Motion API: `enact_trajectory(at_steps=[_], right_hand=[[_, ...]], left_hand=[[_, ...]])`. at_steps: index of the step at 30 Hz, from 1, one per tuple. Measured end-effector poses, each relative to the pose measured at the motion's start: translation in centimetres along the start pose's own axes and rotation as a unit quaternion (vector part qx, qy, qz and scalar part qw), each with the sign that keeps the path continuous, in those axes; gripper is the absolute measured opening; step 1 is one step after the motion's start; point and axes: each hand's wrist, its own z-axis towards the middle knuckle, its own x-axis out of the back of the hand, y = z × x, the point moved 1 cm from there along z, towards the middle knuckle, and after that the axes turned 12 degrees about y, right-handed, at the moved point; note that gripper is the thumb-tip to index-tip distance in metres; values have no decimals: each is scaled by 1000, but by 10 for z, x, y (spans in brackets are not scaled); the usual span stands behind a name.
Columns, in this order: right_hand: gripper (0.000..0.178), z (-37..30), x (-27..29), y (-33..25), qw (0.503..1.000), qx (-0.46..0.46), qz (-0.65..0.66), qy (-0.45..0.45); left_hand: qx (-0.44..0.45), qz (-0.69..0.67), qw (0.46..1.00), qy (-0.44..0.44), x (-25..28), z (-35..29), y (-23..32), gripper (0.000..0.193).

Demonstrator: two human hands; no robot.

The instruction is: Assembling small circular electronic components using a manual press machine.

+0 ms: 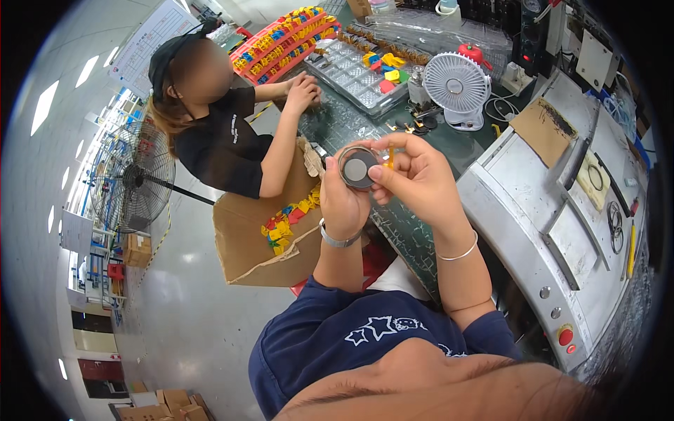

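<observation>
Grey round part [358, 170] in fingers [407, 143], shiny rim [340, 165], slim yellow strip [391, 156]

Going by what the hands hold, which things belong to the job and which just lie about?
Job in hand:
- round dark part, in the left hand
- small yellow-orange piece, in the right hand

Apparently just lying about, untouched:
- white desk fan
- brown cardboard sheet
- yellow stick-shaped item

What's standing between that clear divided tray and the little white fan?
The head view shows a small, glassy-looking container between the tray and the fan.
</observation>
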Motion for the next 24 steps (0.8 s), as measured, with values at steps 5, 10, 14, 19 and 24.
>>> enact_trajectory(at_steps=[5, 10, 14, 19, 24], right_hand=[[22, -4, -5, -4, 999, 47, 9, 22], [16, -6, -4, -6, 997, 52, -40, 27], [15, -5, -3, -5, 999, 21, -5, 37], [13, -5, -5, -7, 999, 11, -6, 36], [13, -5, -5, -6, 999, 12, 0, 39]], left_hand=[[8, -54, 998, -40, 5, -2, 4, 57], [-3, -30, 998, -62, 2, -5, 8, 59], [-1, -20, 999, -24, -4, -7, 9, 60], [-1, -34, 997, -65, -3, -6, 9, 61], [-7, -40, 996, -79, -3, -6, 7, 60]])
